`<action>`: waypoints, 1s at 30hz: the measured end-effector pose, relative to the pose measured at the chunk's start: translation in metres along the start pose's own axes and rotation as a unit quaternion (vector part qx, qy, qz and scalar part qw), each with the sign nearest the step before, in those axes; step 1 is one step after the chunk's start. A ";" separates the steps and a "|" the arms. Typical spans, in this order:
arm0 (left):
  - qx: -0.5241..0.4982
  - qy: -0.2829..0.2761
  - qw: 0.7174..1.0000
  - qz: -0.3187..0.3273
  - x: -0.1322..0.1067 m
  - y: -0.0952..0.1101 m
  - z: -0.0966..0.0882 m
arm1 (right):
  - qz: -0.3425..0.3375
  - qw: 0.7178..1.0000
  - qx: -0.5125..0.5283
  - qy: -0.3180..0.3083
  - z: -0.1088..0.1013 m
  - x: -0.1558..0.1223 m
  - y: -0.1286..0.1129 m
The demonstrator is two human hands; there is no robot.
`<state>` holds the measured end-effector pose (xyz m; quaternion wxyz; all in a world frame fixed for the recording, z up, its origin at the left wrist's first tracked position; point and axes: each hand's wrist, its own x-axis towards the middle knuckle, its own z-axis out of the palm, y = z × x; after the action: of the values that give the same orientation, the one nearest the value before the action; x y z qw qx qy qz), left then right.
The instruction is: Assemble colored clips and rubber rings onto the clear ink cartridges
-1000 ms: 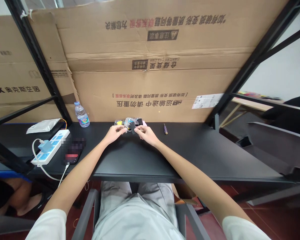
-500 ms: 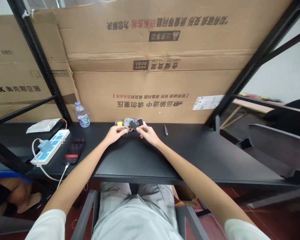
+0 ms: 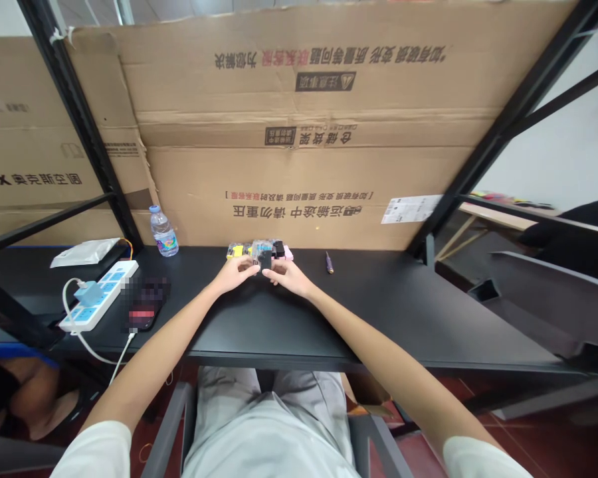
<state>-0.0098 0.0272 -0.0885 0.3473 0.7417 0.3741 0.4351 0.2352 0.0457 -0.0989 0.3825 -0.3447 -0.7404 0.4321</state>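
Both my hands meet at the far middle of the black desk (image 3: 379, 312). My left hand (image 3: 235, 273) and my right hand (image 3: 290, 275) pinch a small black part (image 3: 266, 261) between their fingertips. Just behind them lies a cluster of small ink cartridges (image 3: 259, 250), clear and black with yellow, blue and pink labels. I cannot make out the black part's exact shape.
A small screwdriver (image 3: 329, 263) lies right of the cartridges. At the left are a water bottle (image 3: 163, 231), a white power strip (image 3: 102, 295) with a plugged charger, a phone (image 3: 144, 303) and a white packet (image 3: 86, 251). Cardboard (image 3: 299, 146) walls the back. Black shelf posts stand either side.
My hands drew closer together around the small black part, and it now stands more upright between my fingertips. The view shifted slightly down.
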 end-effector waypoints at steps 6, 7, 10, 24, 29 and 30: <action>-0.012 0.008 0.999 -0.033 -0.001 0.001 -0.011 | -0.016 0.995 0.019 0.096 -0.012 0.002 -0.004; -0.007 0.002 0.999 -0.037 -0.002 0.000 -0.011 | -0.014 0.995 0.016 0.100 -0.012 0.001 -0.004; -0.001 -0.044 0.998 -0.045 -0.002 -0.004 -0.003 | -0.001 0.999 -0.001 0.046 -0.009 -0.001 -0.003; 0.019 -0.024 0.999 0.009 0.002 0.002 0.000 | 0.002 1.000 -0.006 0.001 0.004 0.000 0.001; 0.022 0.037 0.999 -0.004 0.002 -0.001 -0.013 | -0.036 0.996 0.030 0.082 -0.007 0.004 0.000; 0.028 0.042 0.999 -0.007 0.001 -0.002 -0.014 | -0.035 0.995 0.028 0.088 -0.008 0.004 0.000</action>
<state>-0.0223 0.0321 -0.0843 0.3135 0.7295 0.4053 0.4531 0.2399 0.0522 -0.0954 0.4703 -0.3446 -0.7031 0.4071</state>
